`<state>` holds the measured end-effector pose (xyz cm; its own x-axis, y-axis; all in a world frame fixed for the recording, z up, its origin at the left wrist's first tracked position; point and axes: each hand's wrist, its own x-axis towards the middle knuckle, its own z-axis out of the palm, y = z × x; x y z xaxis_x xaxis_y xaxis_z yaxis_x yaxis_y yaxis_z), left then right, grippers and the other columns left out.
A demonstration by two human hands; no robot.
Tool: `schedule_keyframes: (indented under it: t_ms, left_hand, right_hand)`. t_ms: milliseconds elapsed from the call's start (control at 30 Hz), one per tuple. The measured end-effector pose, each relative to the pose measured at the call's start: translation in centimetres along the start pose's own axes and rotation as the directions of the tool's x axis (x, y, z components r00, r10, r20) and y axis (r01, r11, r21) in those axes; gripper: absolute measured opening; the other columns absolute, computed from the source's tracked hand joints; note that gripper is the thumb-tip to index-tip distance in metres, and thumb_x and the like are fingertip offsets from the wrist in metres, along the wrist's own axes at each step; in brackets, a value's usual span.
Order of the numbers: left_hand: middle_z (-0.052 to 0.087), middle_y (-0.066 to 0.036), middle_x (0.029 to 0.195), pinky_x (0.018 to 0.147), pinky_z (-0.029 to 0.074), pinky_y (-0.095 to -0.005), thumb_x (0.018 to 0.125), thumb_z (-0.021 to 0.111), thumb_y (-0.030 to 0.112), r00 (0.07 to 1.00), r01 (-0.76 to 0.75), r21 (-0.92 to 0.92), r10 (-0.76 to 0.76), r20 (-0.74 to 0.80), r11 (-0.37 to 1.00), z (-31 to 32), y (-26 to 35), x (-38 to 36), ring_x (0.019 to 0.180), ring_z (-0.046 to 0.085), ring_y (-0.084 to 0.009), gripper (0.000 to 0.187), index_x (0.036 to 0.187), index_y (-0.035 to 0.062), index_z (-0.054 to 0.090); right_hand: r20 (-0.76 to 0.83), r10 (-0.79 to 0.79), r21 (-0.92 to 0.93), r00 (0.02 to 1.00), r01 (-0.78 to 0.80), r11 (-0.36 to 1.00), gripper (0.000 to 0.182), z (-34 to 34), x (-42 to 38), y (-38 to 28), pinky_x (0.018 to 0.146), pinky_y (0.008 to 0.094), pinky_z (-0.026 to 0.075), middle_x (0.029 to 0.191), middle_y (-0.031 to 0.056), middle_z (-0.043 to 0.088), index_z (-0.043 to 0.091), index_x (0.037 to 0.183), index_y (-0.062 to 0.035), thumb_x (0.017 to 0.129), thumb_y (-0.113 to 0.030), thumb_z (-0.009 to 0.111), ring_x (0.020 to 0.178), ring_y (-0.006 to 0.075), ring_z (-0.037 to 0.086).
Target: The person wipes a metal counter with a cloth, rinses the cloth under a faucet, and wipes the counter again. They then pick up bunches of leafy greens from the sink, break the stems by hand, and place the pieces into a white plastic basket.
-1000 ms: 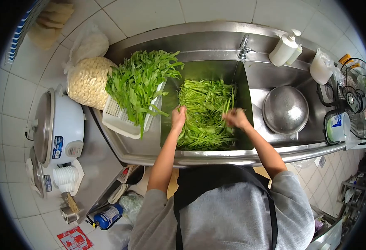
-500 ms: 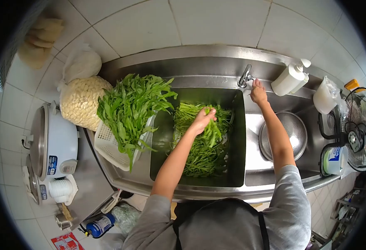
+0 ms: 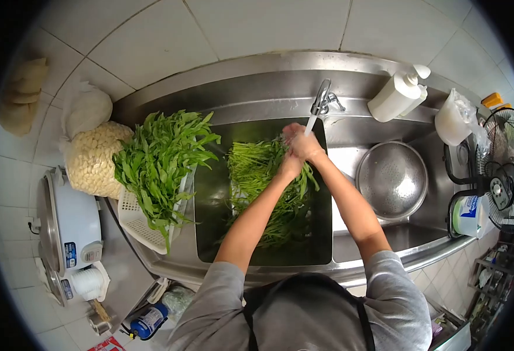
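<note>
My left hand (image 3: 292,165) is closed on a bunch of leafy greens (image 3: 310,179), whose leaves hang below my hands. Close against it, my right hand (image 3: 307,146) is curled over the same bunch; its fingertips are blurred by water. A stream (image 3: 310,124) runs from the faucet (image 3: 321,100) onto both hands. Below them, cut green stems (image 3: 251,161) and leaves lie in the left sink basin (image 3: 210,234), partly hidden by my forearms. On the left, more leafy greens (image 3: 157,167) are heaped over a white perforated basket (image 3: 133,217).
A metal colander (image 3: 392,178) sits in the right basin. White pump bottles (image 3: 394,96) stand behind it. A bag of pale beans or nuts (image 3: 96,158) and a rice cooker (image 3: 75,222) stand at left. A fan (image 3: 497,181) is at far right.
My right hand has moved left from the faucet to join my left hand. The spout now points over the left basin with water running. The greens have come up under the stream.
</note>
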<state>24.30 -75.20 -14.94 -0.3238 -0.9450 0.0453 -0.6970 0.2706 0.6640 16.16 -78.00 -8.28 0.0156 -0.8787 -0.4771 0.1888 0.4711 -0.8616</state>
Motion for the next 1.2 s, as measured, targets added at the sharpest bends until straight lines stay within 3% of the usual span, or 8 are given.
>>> schedule_keyframes:
  t_ms: [100, 233, 500, 633, 833, 967, 1067, 1200]
  left_hand:
    - [0.063, -0.016, 0.085, 0.069, 0.045, -0.0367, 0.088, 0.049, 0.021, 0.938, 0.261, -0.387, -0.326, -0.114, 0.885, -3.3, 0.9, 1.2, 0.073, 0.058, -0.0297, 0.022, 0.097, 0.0005, 0.048]
    - [0.063, -0.015, 0.089, 0.076, 0.048, -0.0356, 0.093, 0.044, 0.018, 0.785, 0.191, -0.967, -0.617, 0.049, 0.167, -3.4, -0.1, 1.2, 0.077, 0.060, -0.0245, 0.020, 0.104, 0.0017, 0.046]
    - [0.060, -0.012, 0.102, 0.071, 0.049, -0.0369, 0.094, 0.034, 0.038, 0.427, 0.060, -0.881, -0.785, 0.448, -0.470, -1.7, -6.6, -2.4, 0.088, 0.059, -0.0216, 0.040, 0.108, 0.0045, 0.052]
    - [0.059, -0.010, 0.082, 0.057, 0.050, -0.0366, 0.092, 0.038, 0.039, 0.411, 0.587, -0.807, -0.838, 0.359, -0.058, 1.8, -11.8, -2.8, 0.067, 0.058, -0.0243, 0.040, 0.098, 0.0033, 0.055]
    - [0.054, -0.011, 0.091, 0.059, 0.042, -0.0361, 0.091, 0.047, 0.027, 0.463, 0.295, -0.921, -0.806, 0.370, -0.253, 1.2, -9.9, -1.8, 0.069, 0.049, -0.0209, 0.031, 0.111, 0.0037, 0.047]
    - [0.055, -0.015, 0.104, 0.071, 0.045, -0.0384, 0.090, 0.048, 0.021, 0.686, 0.558, -0.741, -0.710, 0.159, 0.373, -2.7, -4.0, -1.4, 0.088, 0.055, -0.0258, 0.030, 0.112, 0.0010, 0.045]
    - [0.058, -0.020, 0.102, 0.078, 0.043, -0.0378, 0.083, 0.055, 0.022, 0.922, 0.291, -0.533, -0.382, -0.066, 0.795, -2.3, -0.6, -0.9, 0.092, 0.056, -0.0289, 0.031, 0.106, 0.0013, 0.052]
    - [0.059, -0.022, 0.093, 0.075, 0.045, -0.0389, 0.082, 0.055, 0.020, 0.986, -0.011, -0.414, 0.080, 0.149, 0.910, -2.1, 0.1, 0.2, 0.090, 0.057, -0.0365, 0.029, 0.101, -0.0006, 0.053]
  right_hand:
    - [-0.222, -0.673, -0.612, 0.706, 0.436, 0.659, 0.026, -1.1, -2.9, 1.7, 0.080, 0.0351, 0.044, 0.093, 0.0180, 0.060, 0.057, 0.101, 0.0004, 0.086, -0.018, 0.046, 0.086, 0.0311, 0.058]
    - [-0.636, -0.090, -0.165, 0.766, -0.021, 0.986, 0.054, 0.8, -2.0, 9.0, 0.089, 0.0405, 0.039, 0.113, 0.0207, 0.049, 0.040, 0.126, -0.0069, 0.085, -0.040, 0.050, 0.104, 0.0314, 0.049]
    - [0.267, -0.466, -0.550, 0.843, 0.531, 0.644, 0.045, 3.3, -4.6, 6.2, 0.092, 0.0349, 0.040, 0.121, 0.0219, 0.049, 0.046, 0.123, -0.0042, 0.083, -0.021, 0.060, 0.105, 0.0275, 0.052]
    - [0.023, -0.263, -0.543, 0.965, 0.233, 0.807, 0.056, 0.0, -3.5, 4.8, 0.093, 0.0359, 0.039, 0.125, 0.0200, 0.047, 0.042, 0.126, -0.0001, 0.082, -0.030, 0.061, 0.111, 0.0302, 0.049]
    - [0.364, 0.183, -0.803, 0.913, 0.209, 0.558, 0.041, 0.3, -4.6, -3.4, 0.087, 0.0329, 0.044, 0.110, 0.0175, 0.058, 0.057, 0.113, -0.0085, 0.078, -0.029, 0.062, 0.099, 0.0298, 0.057]
    - [0.556, 0.035, -0.791, 0.831, 0.541, -0.286, 0.029, -1.8, -1.3, -2.1, 0.070, 0.0322, 0.050, 0.087, 0.0112, 0.065, 0.063, 0.104, -0.0114, 0.076, -0.021, 0.064, 0.074, 0.0250, 0.062]
    - [0.302, 0.013, -0.635, 0.953, 0.191, 0.748, 0.018, -2.3, -1.6, 0.3, 0.064, 0.0275, 0.049, 0.074, 0.0084, 0.065, 0.065, 0.088, -0.0037, 0.071, -0.006, 0.062, 0.068, 0.0153, 0.061]
    - [-0.026, -0.314, -0.707, 0.949, 0.204, 0.677, 0.015, -5.7, -0.7, 2.1, 0.064, 0.0328, 0.048, 0.076, 0.0145, 0.065, 0.068, 0.083, -0.0082, 0.072, -0.015, 0.062, 0.070, 0.0233, 0.063]
